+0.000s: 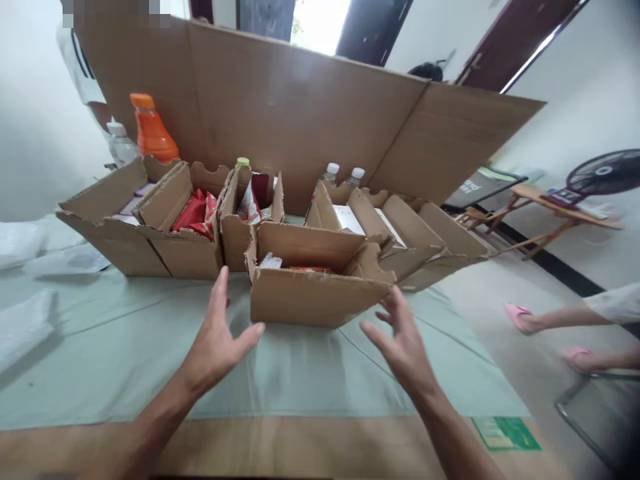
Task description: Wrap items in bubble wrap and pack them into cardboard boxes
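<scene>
A small open cardboard box (320,297) stands on the pale green cloth, in front of a row of similar boxes. Something white and clear (271,261) and something orange-red (313,270) show over its front edge. My left hand (220,343) is beside its left end, thumb and fingers spread, holding nothing. Near the box's right end is my right hand (400,340), also spread, its fingertips close to the corner; whether they touch it I cannot tell. Behind to the left, a cardboard box (195,257) holds red packets (197,213).
A tall cardboard panel (300,107) rises behind the boxes. An orange bottle (153,130) and clear bottles (330,173) stand before it. Plastic wrap (25,327) lies on the cloth (150,373) at left. A fan (603,173) and a person's legs (560,323) are at right.
</scene>
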{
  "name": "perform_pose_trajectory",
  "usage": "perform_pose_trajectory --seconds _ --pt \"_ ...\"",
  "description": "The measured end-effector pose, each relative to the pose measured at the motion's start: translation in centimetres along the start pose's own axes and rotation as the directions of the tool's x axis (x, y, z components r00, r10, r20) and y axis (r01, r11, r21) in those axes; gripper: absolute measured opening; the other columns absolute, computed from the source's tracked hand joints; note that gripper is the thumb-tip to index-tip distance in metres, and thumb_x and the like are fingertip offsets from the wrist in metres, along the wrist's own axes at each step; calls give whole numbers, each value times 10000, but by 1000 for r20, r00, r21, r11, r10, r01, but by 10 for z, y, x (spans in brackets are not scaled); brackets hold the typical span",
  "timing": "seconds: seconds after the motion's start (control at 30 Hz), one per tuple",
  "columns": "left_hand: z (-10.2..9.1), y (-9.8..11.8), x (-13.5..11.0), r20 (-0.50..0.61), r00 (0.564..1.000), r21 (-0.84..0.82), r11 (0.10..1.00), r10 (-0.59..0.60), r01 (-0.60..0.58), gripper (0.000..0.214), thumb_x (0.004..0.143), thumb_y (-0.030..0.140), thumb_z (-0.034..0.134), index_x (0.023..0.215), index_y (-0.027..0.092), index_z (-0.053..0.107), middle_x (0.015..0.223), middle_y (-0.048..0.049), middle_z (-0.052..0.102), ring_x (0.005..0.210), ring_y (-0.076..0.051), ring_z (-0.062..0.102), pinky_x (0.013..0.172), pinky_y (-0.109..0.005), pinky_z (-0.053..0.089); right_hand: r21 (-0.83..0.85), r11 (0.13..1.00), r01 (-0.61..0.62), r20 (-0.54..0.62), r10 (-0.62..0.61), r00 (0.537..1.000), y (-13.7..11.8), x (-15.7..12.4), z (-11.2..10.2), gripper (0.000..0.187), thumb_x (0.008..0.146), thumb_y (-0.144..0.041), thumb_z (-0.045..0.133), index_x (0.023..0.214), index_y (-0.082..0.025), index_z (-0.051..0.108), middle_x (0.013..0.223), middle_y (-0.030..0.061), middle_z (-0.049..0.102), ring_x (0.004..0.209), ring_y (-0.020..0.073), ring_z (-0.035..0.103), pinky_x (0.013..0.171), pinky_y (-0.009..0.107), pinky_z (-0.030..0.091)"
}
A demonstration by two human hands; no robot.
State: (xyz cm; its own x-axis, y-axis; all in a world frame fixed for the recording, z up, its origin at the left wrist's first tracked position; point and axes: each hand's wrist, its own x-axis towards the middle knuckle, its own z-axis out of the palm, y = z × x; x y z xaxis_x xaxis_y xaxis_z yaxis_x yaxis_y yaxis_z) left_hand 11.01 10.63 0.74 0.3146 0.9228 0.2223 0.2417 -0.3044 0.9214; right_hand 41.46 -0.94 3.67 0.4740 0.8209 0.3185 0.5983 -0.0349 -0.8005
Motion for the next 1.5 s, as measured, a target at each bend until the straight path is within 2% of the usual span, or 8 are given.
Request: perform_pose_trajectory --seconds 0.13,0.23,0.4,0.6,0.8,0.93,1.2,1.5 --pt "28 6 22 112 994 -144 990 13 4 945 809 419 741 1605 220 273 1614 -182 423 1497 -387 406 1229 -625 333 128 991 -25 140 7 990 -4 -4 29 768 821 -654 710 1417 -219 498 1393 161 640 1244 323 631 1038 513 522" --pt "33 3 -12 108 994 -192 981 28 -6 840 835 422 724 1562 226 351 1543 -167 510 1450 -364 477 1226 -595 355 111 993 -46 118 33 993 -10 -43 22 792 826 -620 722 1458 -214 473 1438 170 613 1294 354 603 1083 530 497" --pt "-16 -11 -95 -4 995 -121 988 -99 97 784 836 520 751 1495 229 441 1468 -158 577 1493 -378 419 1272 -608 249 71 997 25 127 -34 991 -40 -110 19 807 849 -508 738 1549 -255 425 1513 149 567 1413 404 509 1165 602 426" --pt "-49 12 -65 -188 981 -148 989 -45 17 809 829 456 775 1512 235 403 1480 -142 565 1406 -337 523 1234 -556 353 260 954 148 190 -200 961 -93 -55 45 765 839 -472 739 1505 -230 452 1513 143 565 1387 346 537 1189 546 414" --pt "9 14 -93 36 997 -95 993 70 -66 733 887 403 706 1536 219 420 1469 -170 573 1457 -355 475 1237 -576 347 95 995 20 -105 -10 994 -32 -111 7 678 883 -492 712 1475 -247 491 1468 154 588 1412 394 502 1199 596 365" --pt "5 -7 -100 -15 1000 -63 998 3 -4 621 892 422 675 1446 199 501 1364 -161 647 1354 -343 576 1163 -534 451 52 997 -65 42 63 997 -3 -156 14 691 862 -492 733 1467 -245 509 1405 147 634 1331 382 579 1130 550 467" --pt "22 -1 -11 47 998 -140 990 39 -32 651 766 272 640 1395 163 512 1330 -126 671 1229 -298 640 1084 -444 501 270 962 32 -6 -32 999 25 -86 13 903 807 -691 731 1539 -275 405 1566 157 498 1395 360 525 1076 533 488" --pt "48 -26 -11 -3 992 58 991 123 -123 511 889 332 599 1382 198 571 1322 -114 636 1236 -267 588 1077 -446 480 352 933 -72 185 6 983 45 -33 -2 1134 611 -804 813 1529 -246 451 1449 169 613 1370 398 553 1095 572 477"
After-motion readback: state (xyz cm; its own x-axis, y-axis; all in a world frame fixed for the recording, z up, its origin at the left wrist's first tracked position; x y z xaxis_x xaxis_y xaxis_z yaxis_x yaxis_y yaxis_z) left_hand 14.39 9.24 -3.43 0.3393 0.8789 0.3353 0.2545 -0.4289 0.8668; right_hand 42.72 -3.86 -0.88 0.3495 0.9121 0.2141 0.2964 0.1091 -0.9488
